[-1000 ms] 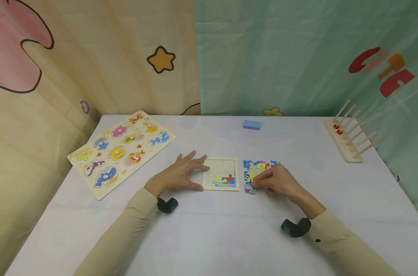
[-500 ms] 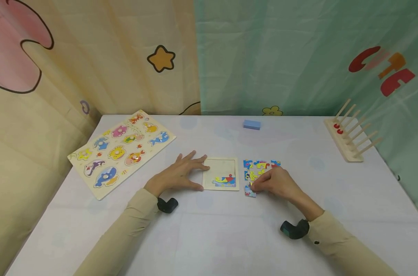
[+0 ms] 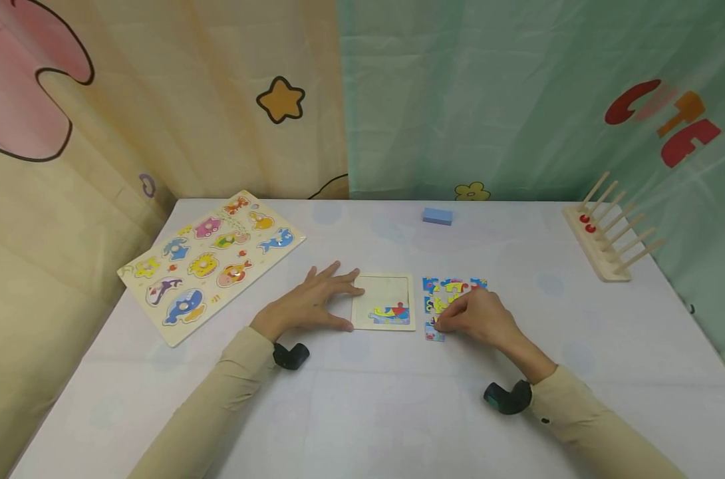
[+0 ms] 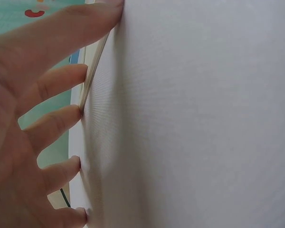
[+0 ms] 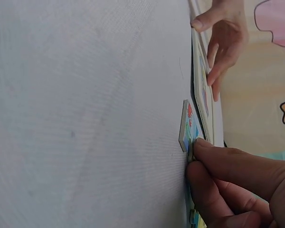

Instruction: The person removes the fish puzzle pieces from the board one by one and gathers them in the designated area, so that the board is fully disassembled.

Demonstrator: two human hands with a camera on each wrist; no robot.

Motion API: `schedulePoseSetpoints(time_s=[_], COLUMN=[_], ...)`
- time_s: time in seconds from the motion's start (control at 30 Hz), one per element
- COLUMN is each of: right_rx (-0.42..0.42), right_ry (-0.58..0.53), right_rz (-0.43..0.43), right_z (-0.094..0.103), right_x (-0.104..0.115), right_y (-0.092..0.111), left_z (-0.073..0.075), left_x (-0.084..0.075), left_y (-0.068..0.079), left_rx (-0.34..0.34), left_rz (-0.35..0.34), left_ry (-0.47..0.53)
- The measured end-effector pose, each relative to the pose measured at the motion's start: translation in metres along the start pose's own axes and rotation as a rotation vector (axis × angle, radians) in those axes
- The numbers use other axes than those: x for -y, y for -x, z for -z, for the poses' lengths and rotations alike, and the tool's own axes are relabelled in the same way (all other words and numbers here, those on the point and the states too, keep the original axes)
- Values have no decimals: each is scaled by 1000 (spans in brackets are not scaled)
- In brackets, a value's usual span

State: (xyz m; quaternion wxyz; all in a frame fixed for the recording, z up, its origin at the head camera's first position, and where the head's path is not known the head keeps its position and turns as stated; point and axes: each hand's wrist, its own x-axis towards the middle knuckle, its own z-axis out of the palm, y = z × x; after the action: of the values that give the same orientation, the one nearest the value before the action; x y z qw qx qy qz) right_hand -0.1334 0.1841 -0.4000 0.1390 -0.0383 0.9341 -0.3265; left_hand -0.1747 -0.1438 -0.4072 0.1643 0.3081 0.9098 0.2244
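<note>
My left hand (image 3: 316, 299) lies spread, its thumb and fingertips at the left edge of a square wooden puzzle frame (image 3: 362, 326). Several joined jigsaw pieces (image 3: 390, 315), red, yellow and blue, fill the lower right of that frame. To its right, more jigsaw pieces (image 3: 430, 285) lie in a loose block on the table. My right hand (image 3: 481, 316) pinches a jigsaw piece in this block between thumb and index finger, mostly hidden by the fingertips. Just in front of those fingertips lies a blue and red corner piece (image 5: 187, 126), slightly apart from the others.
An animal peg puzzle board (image 3: 209, 266) lies angled on the left of the white table (image 3: 362, 412). At the back is a blue block (image 3: 437, 216). A wooden peg rack (image 3: 598, 249) with red beads stands at the right.
The blue and red corner piece has shifted slightly toward the front edge, away from the block. My right hand has moved a little left and forward-down; my left hand stays put.
</note>
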Motion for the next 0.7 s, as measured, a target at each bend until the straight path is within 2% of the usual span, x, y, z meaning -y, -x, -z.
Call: schedulePoseSetpoints(time_s=[0.23, 0.4, 0.7], right_rx=[-7, -26, 82], right_ry=[1, -41, -56], right_rz=[19, 90, 209], right_z=[1, 2, -18], right_x=[1, 8, 43], right_y=[-1, -5, -18], left_z=[0, 0, -1], left_x=[1, 1, 2], left_y=[0, 0, -1], left_rx=[2, 0, 2], left_rz=[0, 0, -3], left_ry=[3, 7, 7])
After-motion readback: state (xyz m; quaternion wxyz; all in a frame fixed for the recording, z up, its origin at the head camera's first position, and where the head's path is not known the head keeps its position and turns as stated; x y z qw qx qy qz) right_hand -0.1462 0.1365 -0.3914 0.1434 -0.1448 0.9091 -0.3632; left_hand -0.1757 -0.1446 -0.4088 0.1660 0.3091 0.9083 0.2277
